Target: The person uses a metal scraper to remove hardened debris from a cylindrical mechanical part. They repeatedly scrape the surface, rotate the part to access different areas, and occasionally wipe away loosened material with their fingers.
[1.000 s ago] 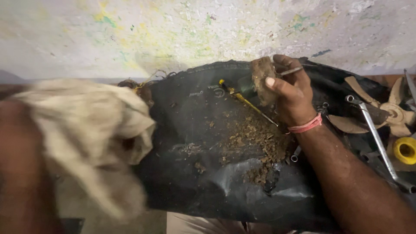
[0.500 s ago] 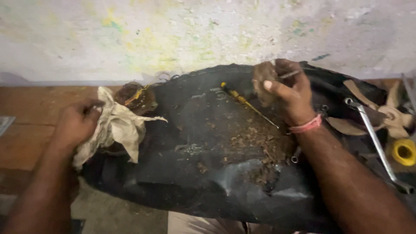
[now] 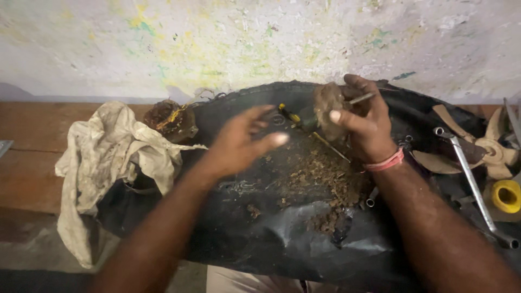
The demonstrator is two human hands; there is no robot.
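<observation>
Over a black rubber sheet [image 3: 271, 249] spread across the wooden bench [image 3: 32, 157], the head view shows both hands at work. At about one o'clock from the sheet's middle, the right hand [image 3: 366, 122] is clamped around a dirty, crusted lump of a part [image 3: 327, 106], with a thin metal shaft [image 3: 361, 98] poking out past the fingers. The left hand [image 3: 244, 138] hovers empty near the centre, fingers spread apart and blurred, holding nothing. Just beside the part lies a yellow-handled screwdriver [image 3: 290, 115]; brown debris [image 3: 320, 179] is heaped below it. At nine o'clock a dirty cloth [image 3: 108, 157] lies crumpled, touching a wound coil piece [image 3: 171, 119]. At three o'clock sit a fan blade [image 3: 488, 146], a long metal wrench [image 3: 469, 182] and a yellow tape roll [image 3: 506, 195]. The risk, as I judge it: the crusted part could slip from a one-handed grip, or loose grit could scatter off the sheet's edge.
</observation>
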